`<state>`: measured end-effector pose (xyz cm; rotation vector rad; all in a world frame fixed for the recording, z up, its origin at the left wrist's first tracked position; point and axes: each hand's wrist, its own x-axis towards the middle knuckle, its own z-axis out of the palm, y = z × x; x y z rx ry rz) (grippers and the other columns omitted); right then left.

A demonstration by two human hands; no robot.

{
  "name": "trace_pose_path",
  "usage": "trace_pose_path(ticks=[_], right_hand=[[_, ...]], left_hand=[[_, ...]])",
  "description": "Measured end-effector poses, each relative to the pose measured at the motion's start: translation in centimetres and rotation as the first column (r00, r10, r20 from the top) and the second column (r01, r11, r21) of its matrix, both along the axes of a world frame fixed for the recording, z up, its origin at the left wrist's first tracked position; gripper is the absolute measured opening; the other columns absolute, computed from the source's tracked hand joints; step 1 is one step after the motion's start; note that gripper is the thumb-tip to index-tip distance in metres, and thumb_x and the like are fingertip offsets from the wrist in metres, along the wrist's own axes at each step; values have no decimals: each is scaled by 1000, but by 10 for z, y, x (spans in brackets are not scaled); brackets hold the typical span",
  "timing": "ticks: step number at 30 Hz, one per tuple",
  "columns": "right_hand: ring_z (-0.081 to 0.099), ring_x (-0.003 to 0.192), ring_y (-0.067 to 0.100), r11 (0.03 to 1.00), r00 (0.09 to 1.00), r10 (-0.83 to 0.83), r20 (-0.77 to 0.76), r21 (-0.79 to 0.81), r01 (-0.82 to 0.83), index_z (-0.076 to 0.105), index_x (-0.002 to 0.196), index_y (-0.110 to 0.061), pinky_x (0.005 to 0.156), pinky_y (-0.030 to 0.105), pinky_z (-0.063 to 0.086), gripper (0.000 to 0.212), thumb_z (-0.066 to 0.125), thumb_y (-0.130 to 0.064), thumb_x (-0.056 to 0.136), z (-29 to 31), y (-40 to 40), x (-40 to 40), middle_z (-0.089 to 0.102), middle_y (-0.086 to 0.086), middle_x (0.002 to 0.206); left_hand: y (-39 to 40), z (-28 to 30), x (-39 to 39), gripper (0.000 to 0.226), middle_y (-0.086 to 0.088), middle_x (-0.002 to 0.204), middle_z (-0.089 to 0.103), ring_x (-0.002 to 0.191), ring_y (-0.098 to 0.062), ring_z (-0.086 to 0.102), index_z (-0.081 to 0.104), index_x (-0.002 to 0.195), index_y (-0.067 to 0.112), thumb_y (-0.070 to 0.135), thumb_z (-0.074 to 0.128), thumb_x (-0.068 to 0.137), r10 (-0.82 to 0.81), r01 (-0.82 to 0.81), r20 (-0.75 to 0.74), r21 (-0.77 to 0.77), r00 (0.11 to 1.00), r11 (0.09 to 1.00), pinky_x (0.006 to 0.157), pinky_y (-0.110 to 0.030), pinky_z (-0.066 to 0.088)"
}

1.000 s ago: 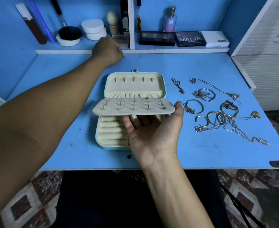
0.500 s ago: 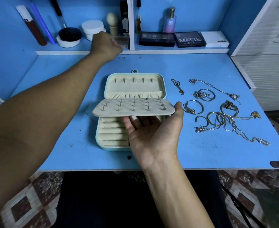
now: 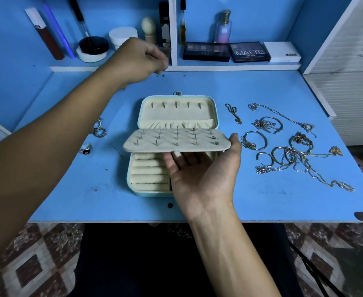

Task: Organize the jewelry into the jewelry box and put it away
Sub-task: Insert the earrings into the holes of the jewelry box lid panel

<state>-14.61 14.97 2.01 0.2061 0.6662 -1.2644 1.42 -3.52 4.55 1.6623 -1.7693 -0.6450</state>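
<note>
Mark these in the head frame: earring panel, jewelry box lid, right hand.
earring panel (image 3: 176,141), head view, centre of its studded top face.
jewelry box lid (image 3: 177,113), head view, centre of its cream inner lining.
right hand (image 3: 204,176), head view, middle of the upturned palm.

Single head view: looks forward and down, close over blue desk (image 3: 262,200), shelf (image 3: 240,67) at top.

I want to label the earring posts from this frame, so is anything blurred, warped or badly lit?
Head view: the earring panel is sharp and evenly lit, its posts distinct. Head view: the left hand is smeared at its fingertips. Head view: wide-angle warp swells the left forearm and bows the desk edges. Head view: the loose jewelry shows only small glints.
</note>
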Motion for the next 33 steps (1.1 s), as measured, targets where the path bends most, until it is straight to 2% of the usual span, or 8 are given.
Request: trace_pose_path(ticks=[3,5,9,13,17,21,27,33], right_hand=[[70,107,30,1000,1000,-1,-7,0,1,69,120,-14,101,49,50,63,46,-66,91,1,0,0,73,13,115],[70,106,30,1000,1000,-3,-11,1,3,69,120,-14,100,49,50,63,47,-65,92,1,0,0,73,13,114],[70,106,30,1000,1000,-2,-11,7,3,69,121,-14,101,49,50,63,48,-66,91,1,0,0,73,13,114],[70,107,29,1000,1000,-1,-14,10,2,69,122,-16,102,50,49,62,48,-66,91,1,-1,0,73,13,114],[71,105,29,1000,1000,-5,-16,13,5,69,121,-15,101,50,50,62,49,-65,91,0,-1,1,74,13,113],[71,104,29,1000,1000,-5,-17,8,5,69,121,-14,101,49,50,63,48,-66,91,0,-1,1,74,13,111],[71,105,29,1000,1000,-3,-12,7,3,69,121,-12,101,49,50,64,48,-65,91,1,-1,0,74,14,111],[71,106,29,1000,1000,-4,-15,-6,4,68,121,-12,102,50,49,65,48,-65,91,0,-1,0,74,14,111]], left_hand=[[20,7,-5,6,-5,96,75,88,-11,67,72,95,23,27,69,92,-127,127,11,42,992,991,94,-43,51],[31,10,-8,9,-5,95,75,91,-15,69,72,97,20,27,70,91,-185,182,38,69,982,981,97,-40,51],[51,11,-12,11,-4,92,75,82,-12,68,73,94,16,26,72,89,-271,262,76,111,959,959,84,-32,52],[65,11,-10,11,-2,94,75,88,-14,70,72,96,14,20,72,86,-388,381,-10,207,922,901,91,-31,53],[74,11,-11,23,-1,95,75,92,-10,71,71,95,17,29,71,76,-481,484,-83,276,873,831,93,-25,53],[76,9,-12,22,5,92,76,89,-4,70,72,95,18,28,70,76,-503,506,-95,312,859,804,90,-22,54],[78,10,-12,24,3,93,76,92,-14,72,73,96,18,30,71,74,-522,510,-64,339,851,790,94,-28,54],[78,12,-11,23,6,93,76,93,-8,72,74,96,21,30,71,75,-533,509,-36,354,845,784,95,-26,53]])
